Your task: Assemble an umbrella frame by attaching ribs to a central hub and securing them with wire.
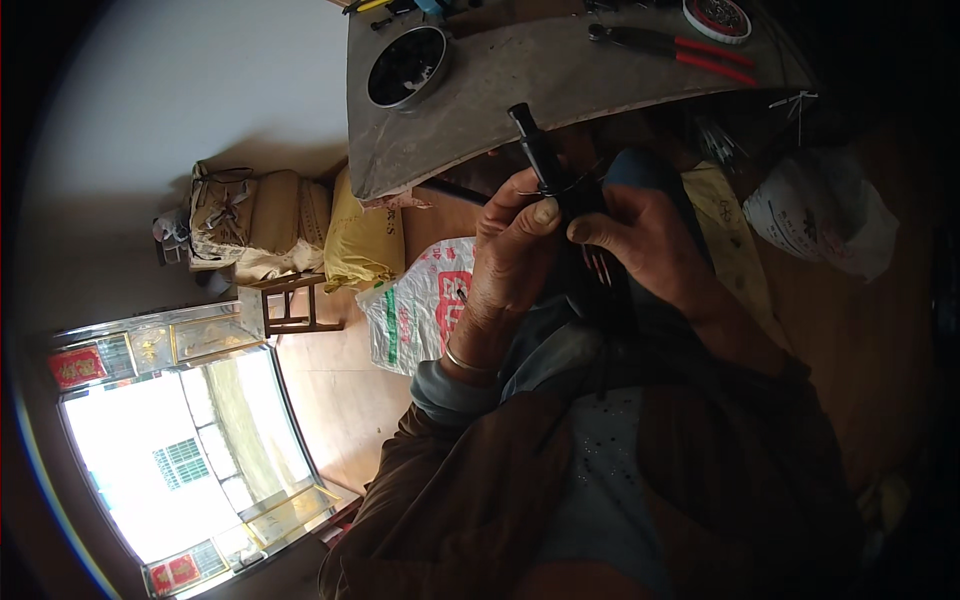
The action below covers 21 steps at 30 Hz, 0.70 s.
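Observation:
In front of my lap I hold a black tubular handle [541, 160] with a flared end, tilted up and to the left toward the table. My left hand [510, 250] is closed round it, with the thumb pressed on its side near a thin dark wire or cord. My right hand [650, 240] grips a dark part just below and to the right, its thumb bent over it. Some thin, light-catching rods show under the right hand. The lower end merges with dark cloth, so its shape is hard to make out.
On the worn table [480, 120] ahead are a round tin [408, 68] of dark small parts, red-handled pliers [690, 50] and a white-rimmed dish [718, 18]. Printed plastic sacks [420, 310] lie left, a plastic bag [820, 215] right. A wooden stool [300, 305] stands near stacked sacks.

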### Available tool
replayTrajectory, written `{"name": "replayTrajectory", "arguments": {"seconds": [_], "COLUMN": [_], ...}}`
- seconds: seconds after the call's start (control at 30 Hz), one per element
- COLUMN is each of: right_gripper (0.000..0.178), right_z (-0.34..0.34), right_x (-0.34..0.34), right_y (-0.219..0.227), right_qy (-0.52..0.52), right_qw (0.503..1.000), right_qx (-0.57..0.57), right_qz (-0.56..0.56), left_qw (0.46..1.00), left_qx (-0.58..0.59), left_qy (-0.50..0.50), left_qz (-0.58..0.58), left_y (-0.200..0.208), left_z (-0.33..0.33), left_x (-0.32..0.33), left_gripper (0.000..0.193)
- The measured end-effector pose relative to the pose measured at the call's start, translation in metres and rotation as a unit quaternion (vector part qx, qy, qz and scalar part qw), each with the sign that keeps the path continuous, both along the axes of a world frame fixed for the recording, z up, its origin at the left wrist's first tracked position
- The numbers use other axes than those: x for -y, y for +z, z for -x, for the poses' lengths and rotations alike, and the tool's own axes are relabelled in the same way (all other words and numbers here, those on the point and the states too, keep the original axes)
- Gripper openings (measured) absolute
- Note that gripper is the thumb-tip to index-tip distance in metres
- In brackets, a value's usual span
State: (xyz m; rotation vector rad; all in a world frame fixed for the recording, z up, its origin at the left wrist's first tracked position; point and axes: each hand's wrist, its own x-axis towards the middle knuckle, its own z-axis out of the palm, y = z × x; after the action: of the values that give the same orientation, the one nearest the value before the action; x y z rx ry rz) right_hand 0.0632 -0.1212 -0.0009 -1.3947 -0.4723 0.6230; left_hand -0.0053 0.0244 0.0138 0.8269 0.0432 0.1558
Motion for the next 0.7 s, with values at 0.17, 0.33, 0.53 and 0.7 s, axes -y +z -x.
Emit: {"name": "replayTrajectory", "arguments": {"seconds": [0.17,0.33,0.53,0.7], "right_gripper": [0.040,0.037,0.033,0.023], "right_z": [-0.008,-0.012,0.003,0.008], "right_x": [0.004,0.007,0.005,0.008], "right_y": [-0.003,-0.006,0.007,0.027], "right_qy": [0.077,0.142,0.011,0.019], "right_qw": [0.991,0.982,1.000,0.997], "right_qx": [-0.107,-0.121,-0.002,0.030], "right_qz": [0.002,0.009,-0.010,0.063], "left_qw": [0.999,0.999,1.000,1.000], "left_qx": [0.009,0.019,-0.008,-0.001], "left_qy": [-0.030,-0.048,-0.008,-0.002], "left_qz": [0.018,0.013,0.013,0.008], "left_y": [0.002,0.002,-0.003,-0.004], "left_z": [0.000,0.002,-0.002,0.001], "left_x": [-0.001,-0.002,0.002,0.000], "left_gripper": [0.035,0.033,0.031,0.029]}}
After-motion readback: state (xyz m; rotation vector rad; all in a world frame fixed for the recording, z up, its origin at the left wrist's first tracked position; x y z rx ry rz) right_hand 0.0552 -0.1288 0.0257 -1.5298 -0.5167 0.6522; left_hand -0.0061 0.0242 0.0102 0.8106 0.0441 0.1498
